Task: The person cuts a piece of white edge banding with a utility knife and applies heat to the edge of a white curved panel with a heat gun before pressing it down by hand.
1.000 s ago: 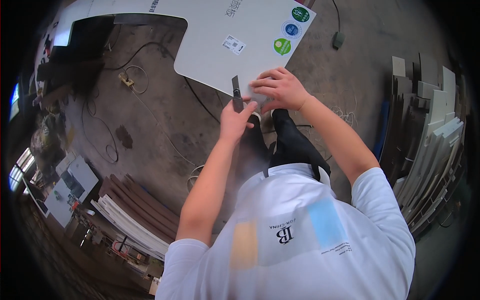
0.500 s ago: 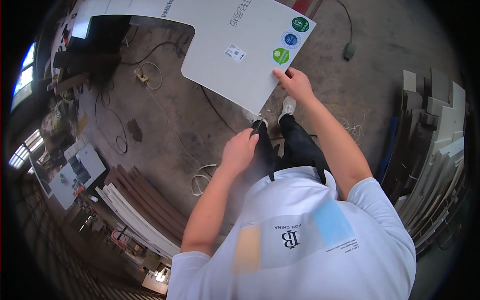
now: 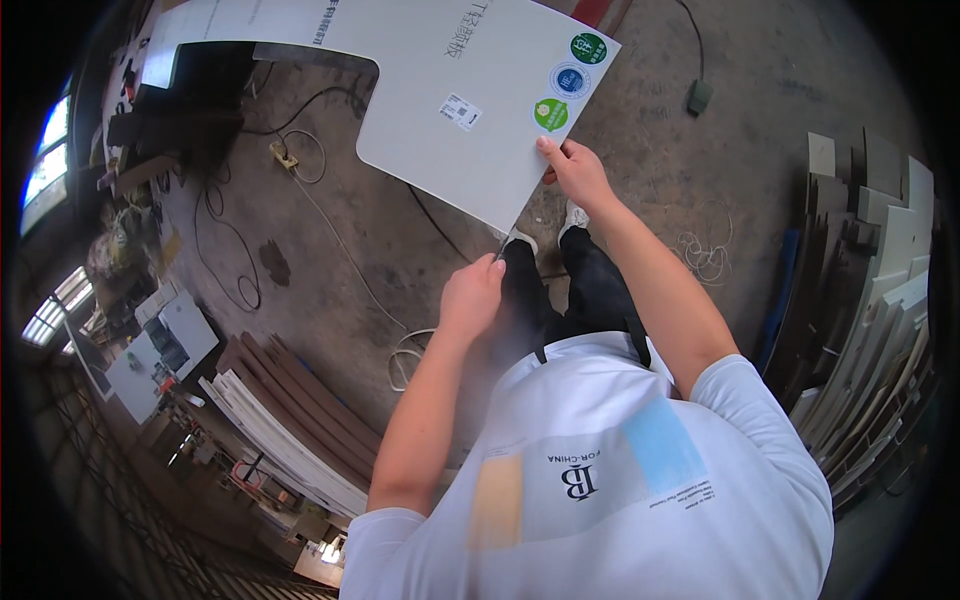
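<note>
One smooth, round-notched white board (image 3: 450, 75)

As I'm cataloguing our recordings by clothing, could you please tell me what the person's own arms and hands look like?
The left hand and right hand are both gloveless, with no wristwear visible. The forearms are uncovered. The white T-shirt has short sleeves, which look plain white, with no visible markings.
</note>
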A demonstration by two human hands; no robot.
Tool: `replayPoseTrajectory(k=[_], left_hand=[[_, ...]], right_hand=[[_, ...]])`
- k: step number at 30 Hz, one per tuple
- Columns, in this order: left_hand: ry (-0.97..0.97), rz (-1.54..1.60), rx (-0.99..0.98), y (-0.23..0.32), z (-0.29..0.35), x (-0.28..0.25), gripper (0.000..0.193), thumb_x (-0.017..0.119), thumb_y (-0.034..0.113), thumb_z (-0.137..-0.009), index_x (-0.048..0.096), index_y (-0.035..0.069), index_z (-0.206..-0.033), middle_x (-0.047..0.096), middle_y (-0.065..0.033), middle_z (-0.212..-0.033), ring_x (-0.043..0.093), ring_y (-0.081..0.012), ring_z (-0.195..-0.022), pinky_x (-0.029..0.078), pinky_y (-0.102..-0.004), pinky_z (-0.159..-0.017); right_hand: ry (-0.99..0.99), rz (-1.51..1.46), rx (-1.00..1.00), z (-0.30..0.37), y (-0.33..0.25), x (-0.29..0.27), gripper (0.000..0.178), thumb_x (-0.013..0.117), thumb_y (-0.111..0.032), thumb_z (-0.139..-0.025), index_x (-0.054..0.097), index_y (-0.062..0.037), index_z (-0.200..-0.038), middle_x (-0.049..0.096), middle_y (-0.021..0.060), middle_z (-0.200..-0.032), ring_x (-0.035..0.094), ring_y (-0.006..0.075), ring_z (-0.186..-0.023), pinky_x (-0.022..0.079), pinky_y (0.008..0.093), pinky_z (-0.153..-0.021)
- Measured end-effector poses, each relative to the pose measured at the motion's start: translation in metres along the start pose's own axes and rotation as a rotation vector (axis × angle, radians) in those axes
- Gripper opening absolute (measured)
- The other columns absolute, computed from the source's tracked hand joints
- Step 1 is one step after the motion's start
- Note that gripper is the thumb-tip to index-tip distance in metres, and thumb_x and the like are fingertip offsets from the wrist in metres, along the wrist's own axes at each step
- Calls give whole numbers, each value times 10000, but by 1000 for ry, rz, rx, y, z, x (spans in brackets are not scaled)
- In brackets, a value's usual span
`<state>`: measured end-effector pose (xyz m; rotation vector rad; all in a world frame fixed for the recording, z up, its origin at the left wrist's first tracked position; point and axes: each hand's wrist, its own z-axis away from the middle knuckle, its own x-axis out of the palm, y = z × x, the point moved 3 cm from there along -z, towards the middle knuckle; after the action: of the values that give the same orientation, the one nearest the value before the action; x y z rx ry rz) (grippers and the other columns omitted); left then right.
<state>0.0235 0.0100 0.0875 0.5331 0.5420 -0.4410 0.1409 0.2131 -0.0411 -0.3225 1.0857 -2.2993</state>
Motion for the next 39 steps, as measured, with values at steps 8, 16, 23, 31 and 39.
replayPoseTrajectory(k=[8, 16, 23, 31, 39], left_hand=[[29, -39, -32, 0, -2, 10, 351, 485, 371, -1061, 668, 79, -1127, 709, -253, -1033, 652, -489, -1000, 510, -571, -846], [47, -174, -191, -87, -26, 54, 432, 477, 397, -1054, 694, 28, -1111, 718, -267, -1054, 663, -485, -1048, 515, -564, -913], [90, 360, -486, -146, 17, 53, 463, 502, 425, -1042, 692, 4, -1065, 728, -247, -997, 685, -445, -991, 526, -511, -876], [278, 500, -352, -273, 41, 94, 346, 530, 345, -1077, 649, 21, -1091, 576, -33, -743, 540, -130, -503, 424, -309, -435], [269, 690, -400, -318, 36, 45, 495, 468, 430, -1066, 661, 19, -1262, 668, -274, -1260, 616, -458, -1210, 483, -505, -1019]], right_hand=[[49, 86, -6, 2, -5, 2, 592, 583, -562, -1004, 739, 8, -1041, 764, 112, -888, 738, 208, -780, 551, 340, -747], [56, 70, 6, 4, -10, 0, 566, 606, -539, -997, 740, 10, -1034, 765, 113, -891, 728, 206, -782, 547, 341, -748], [-10, 129, 36, 22, 20, 9, 548, 757, -531, -873, 738, 13, -939, 760, 102, -866, 709, 168, -756, 553, 317, -709], [-66, 11, 188, 72, 29, 56, 371, 797, -289, -882, 768, 46, -1038, 777, 99, -891, 736, 152, -797, 564, 294, -720], [195, -62, 321, 83, 54, 46, 285, 764, -288, -948, 737, -11, -1013, 730, 53, -820, 626, 100, -634, 403, 258, -493]])
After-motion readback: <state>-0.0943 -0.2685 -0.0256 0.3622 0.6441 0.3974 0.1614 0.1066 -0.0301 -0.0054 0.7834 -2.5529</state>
